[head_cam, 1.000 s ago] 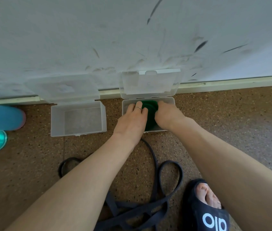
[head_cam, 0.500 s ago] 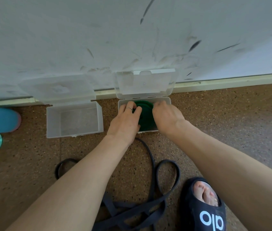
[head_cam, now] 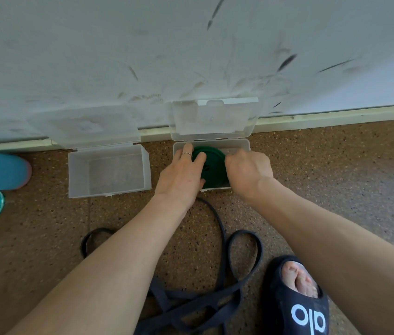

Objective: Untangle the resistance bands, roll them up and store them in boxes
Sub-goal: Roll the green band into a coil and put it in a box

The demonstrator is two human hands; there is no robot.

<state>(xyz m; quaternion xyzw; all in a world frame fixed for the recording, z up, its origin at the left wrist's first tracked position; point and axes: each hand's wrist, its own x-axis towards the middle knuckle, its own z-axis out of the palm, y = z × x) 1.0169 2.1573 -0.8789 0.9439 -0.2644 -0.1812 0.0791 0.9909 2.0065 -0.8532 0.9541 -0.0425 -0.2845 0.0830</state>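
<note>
The right box [head_cam: 244, 147] is crowded — the rolled green band [head_cam: 211, 166] fills its middle, with both hands pressed in on either side. The left box [head_cam: 108, 174] gapes open, its lid [head_cam: 87, 128] leaning back on the wall [head_cam: 142, 44]. On the nearer floor [head_cam: 46, 238], the tangled dark band [head_cam: 217, 269] sprawls between the forearms — a sandalled foot [head_cam: 297, 298] just beside it.

One head-worn view looks steeply down, close over the floor [head_cam: 336, 177] toward the wall [head_cam: 118, 44].
</note>
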